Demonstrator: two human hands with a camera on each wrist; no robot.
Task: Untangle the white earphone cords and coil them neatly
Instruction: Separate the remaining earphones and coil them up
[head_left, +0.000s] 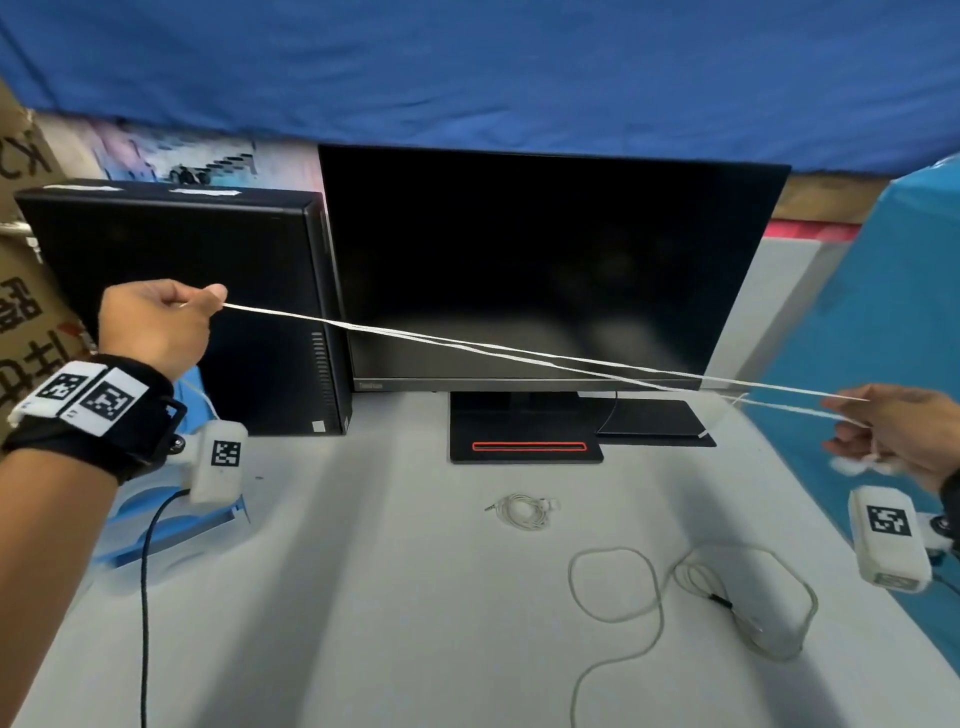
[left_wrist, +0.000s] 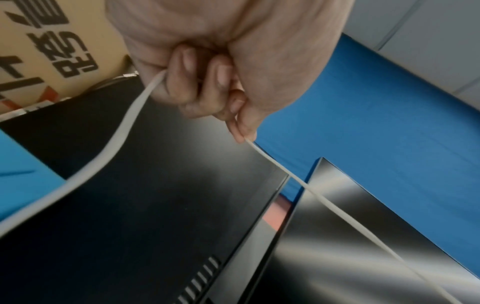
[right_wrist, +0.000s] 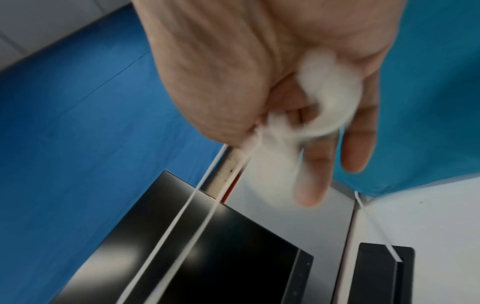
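Earphone cords (head_left: 519, 355) stretch taut above the table (head_left: 395, 597), pinched in the left hand (head_left: 156, 327) and the right hand (head_left: 893, 431); easing tension should let crossed strands separate.

A makeshift office-style recording setup. A dark ThinkVision monitor (head_left: 545, 265) and a black desktop computer tower (head_left: 208, 312) stand on a grey table (head_left: 363, 597). Blue sheeting (head_left: 467, 67) and printed cardboard boxes (head_left: 26, 291) hem it in
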